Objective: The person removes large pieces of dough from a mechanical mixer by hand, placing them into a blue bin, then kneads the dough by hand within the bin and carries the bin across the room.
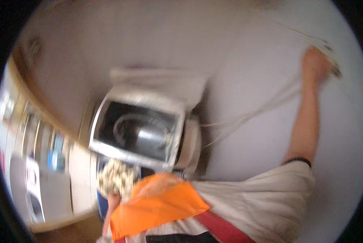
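My right arm stretches out to the upper right. Its hand (316, 65) is closed against the pale wall, beside small dark fittings (335, 72). Pale power cords (256, 115) run from that hand down to a boxy metal machine (135, 156). The machine has a dark, shiny top panel or opening (139, 131). At lower left, my left hand (114, 200) is at the near edge of a heap of pale, lumpy pieces (118, 178). The heap sits in or over a blue container (102, 204). Blur hides the left fingers.
An orange cloth or apron (159, 202) covers my front, close to the machine. Far left stand a white appliance (48, 194) and a blue bottle-like container (56, 160) beside shelving. A pale sheet-like piece (159, 83) rises behind the machine. A thin wire (301, 32) runs along the wall.
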